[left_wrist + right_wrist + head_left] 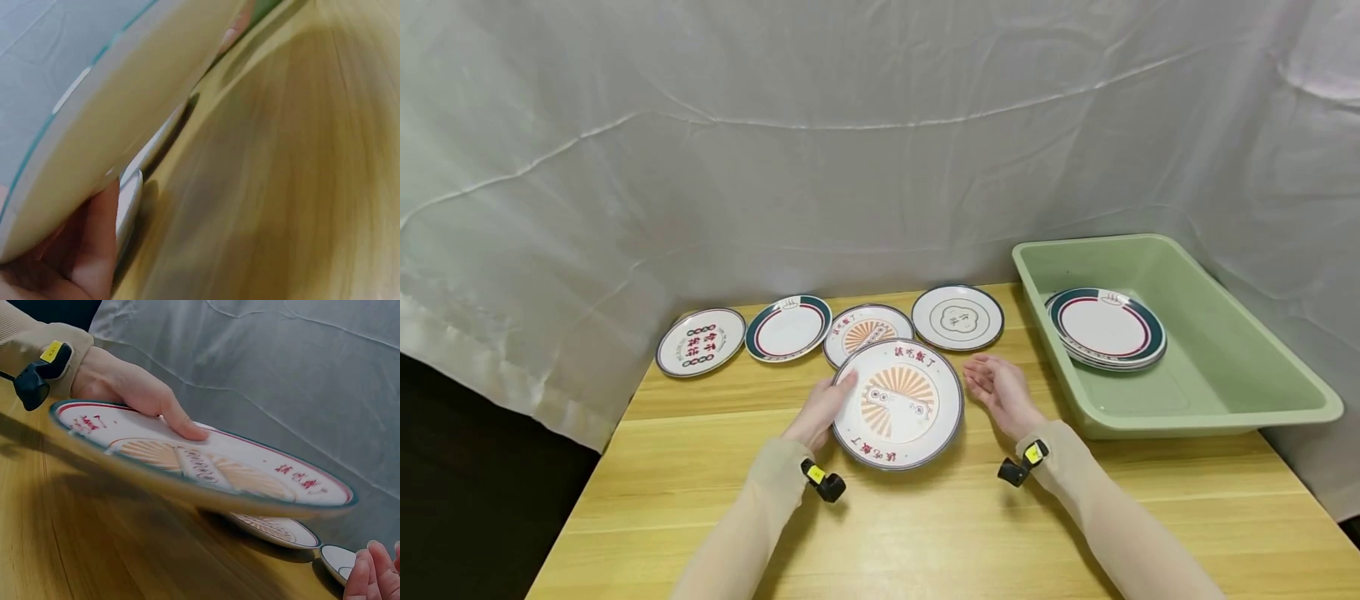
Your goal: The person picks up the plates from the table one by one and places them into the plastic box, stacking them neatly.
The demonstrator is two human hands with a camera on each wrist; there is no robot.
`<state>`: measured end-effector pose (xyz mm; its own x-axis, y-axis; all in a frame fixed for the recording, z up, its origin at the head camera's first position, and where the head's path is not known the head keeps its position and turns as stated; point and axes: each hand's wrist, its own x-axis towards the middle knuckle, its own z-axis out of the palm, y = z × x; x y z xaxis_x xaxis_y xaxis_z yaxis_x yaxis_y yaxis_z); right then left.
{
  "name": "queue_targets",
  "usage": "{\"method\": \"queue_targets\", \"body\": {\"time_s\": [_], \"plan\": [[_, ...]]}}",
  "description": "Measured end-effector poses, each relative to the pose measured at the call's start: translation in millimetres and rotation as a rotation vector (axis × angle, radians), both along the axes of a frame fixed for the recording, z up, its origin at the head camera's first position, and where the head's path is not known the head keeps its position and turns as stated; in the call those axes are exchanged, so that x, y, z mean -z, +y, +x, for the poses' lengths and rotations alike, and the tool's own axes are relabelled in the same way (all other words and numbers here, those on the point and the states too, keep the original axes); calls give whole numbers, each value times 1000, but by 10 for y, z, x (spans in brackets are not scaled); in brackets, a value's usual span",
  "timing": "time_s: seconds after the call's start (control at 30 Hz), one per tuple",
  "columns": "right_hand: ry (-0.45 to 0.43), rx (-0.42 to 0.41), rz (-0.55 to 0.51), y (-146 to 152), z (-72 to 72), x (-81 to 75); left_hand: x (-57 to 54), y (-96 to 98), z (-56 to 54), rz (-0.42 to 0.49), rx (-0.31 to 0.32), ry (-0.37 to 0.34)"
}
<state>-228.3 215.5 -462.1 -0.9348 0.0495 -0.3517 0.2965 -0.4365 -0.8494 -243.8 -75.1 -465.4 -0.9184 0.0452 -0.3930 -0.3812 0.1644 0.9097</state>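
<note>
My left hand (822, 412) grips the left edge of a white plate (898, 403) with an orange sunburst and red lettering, thumb on its face and fingers under it. The plate is held above the table, as the right wrist view shows, and overlaps a similar sunburst plate (868, 327) behind it. In the left wrist view the plate's underside (119, 119) faces the camera, with the fingers (100, 237) curled beneath. To the right of the plate, my right hand (1003, 395) holds nothing, its fingers loosely bent and apart from the rim.
Along the back of the wooden table (925, 533) lie a red-lettered plate (702, 342), a green-banded plate (788, 328) and a plate with a cloud-shaped outline (958, 317). A green basin (1217, 367) at the right contains stacked plates (1107, 325). A grey curtain (850, 192) hangs behind.
</note>
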Motion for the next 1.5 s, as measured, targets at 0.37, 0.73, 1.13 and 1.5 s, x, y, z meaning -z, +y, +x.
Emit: {"method": "queue_targets", "body": {"time_s": [0.37, 0.73, 1.13, 1.5], "plan": [[15, 8, -47, -6, -29, -69, -281, 98, -112, 166, -104, 61], [56, -19, -89, -23, -12, -138, -471, 355, -103, 322, -198, 121], [137, -28, -220, -124, -23, -344, -455, 564, -99, 406, -308, 171], [195, -40, -213, -205, 7, -460, -442, 675, -81, 420, -304, 141]]}}
